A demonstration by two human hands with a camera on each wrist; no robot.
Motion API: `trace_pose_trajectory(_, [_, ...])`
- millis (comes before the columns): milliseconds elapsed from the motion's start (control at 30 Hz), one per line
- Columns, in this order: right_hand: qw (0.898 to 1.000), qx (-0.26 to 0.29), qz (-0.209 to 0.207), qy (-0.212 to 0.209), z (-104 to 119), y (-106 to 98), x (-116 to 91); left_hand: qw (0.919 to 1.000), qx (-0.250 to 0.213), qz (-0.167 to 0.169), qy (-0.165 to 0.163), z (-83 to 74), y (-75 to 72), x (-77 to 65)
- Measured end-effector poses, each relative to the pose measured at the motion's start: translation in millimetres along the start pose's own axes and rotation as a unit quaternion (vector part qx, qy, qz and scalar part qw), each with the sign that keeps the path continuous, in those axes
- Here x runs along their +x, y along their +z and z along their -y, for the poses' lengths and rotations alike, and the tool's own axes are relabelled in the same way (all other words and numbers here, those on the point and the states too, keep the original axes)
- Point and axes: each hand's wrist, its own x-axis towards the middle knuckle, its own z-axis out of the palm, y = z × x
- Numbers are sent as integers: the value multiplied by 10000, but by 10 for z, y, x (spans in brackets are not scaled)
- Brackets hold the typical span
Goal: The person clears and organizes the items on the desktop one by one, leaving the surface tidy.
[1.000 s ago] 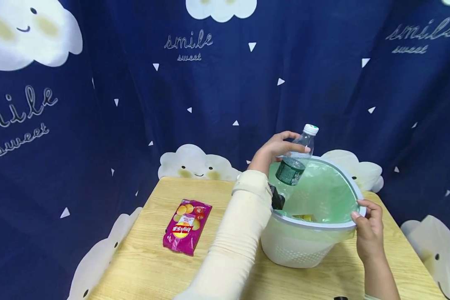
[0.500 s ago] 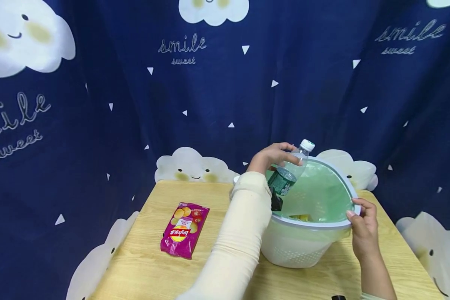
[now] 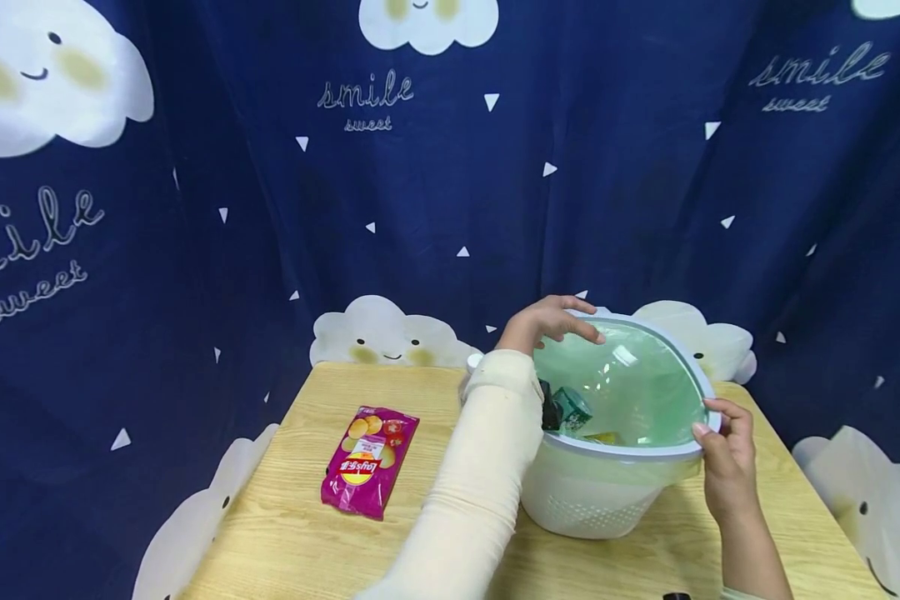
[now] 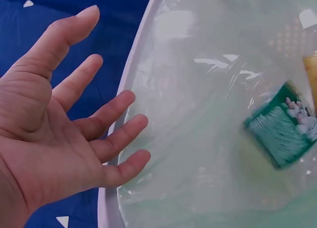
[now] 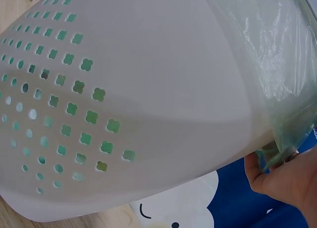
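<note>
Dark-blue curtain [image 3: 420, 192] backs a wooden table [image 3: 270, 533], where, from overhead, the left hand [image 3: 551, 322] spreads released at ten o'clock on the basket [image 3: 588, 505], the right hand [image 3: 731, 458] grips it at four, and the green-labelled bottle [image 3: 572, 408] is inside near eight.

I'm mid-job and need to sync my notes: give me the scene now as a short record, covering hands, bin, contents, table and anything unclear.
Left hand: fingers apart, holding nothing, at the bin's far left edge
Right hand: grips the bin's right rim
Bin: white, perforated, with a green liner
Contents: green-labelled bottle; yellow item, partly seen
Table: purple chip bag, left of the bin
Unclear: white-capped item, mostly hidden behind the cream sleeve; black item, cut off by the frame
</note>
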Motion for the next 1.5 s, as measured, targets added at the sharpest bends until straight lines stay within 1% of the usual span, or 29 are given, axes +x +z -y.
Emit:
trace_pose_trajectory(100, [9998, 158, 54, -82, -2, 9, 4, 10000, -30, -63, 63, 8, -14, -20])
trace_pose_trajectory(267, [9997, 225, 38, -18, -18, 27, 7, 9999, 22, -125, -45, 29, -33, -66])
trace_pose_trajectory(367, [9998, 189, -78, 8, -17, 37, -1, 9999, -100, -34, 6, 5, -41, -108])
trace_pose_trajectory(500, [9995, 285, -121, 27, -18, 43, -7, 9988, -376, 73, 302, -85, -76, -190])
trace_pose_trajectory(600, [9995, 253, -168, 87, -15, 22, -12, 9976, -364, 75, 581, -165, -98, -255])
trace_pose_trajectory(667, [9995, 202, -215, 119, -13, 12, -19, 9968, -275, 59, 753, -197, -115, -309])
trace_pose_trajectory(800, [9995, 245, -201, 70, -15, 7, -17, 9941, -216, -29, 1064, -198, -142, -412])
trace_pose_trajectory(933, [9993, 350, -106, 4, -23, 14, -4, 9905, -232, -222, 1338, -134, -170, -524])
trace_pose_trajectory(1067, [9996, 269, -74, 7, -22, 21, 10, 9861, -212, -470, 1579, -23, -185, -628])
trace_pose_trajectory(1233, [9994, 320, -104, -57, -26, 13, 22, 9790, -397, -670, 1886, 132, -147, -726])
trace_pose_trajectory(1400, [9994, 341, -98, 0, -34, 17, 18, 9747, -597, -885, 1964, 265, -108, -782])
trace_pose_trajectory(1500, [9993, 359, -92, 8, -36, 18, 10, 9730, -575, -1033, 1983, 317, -85, -817])
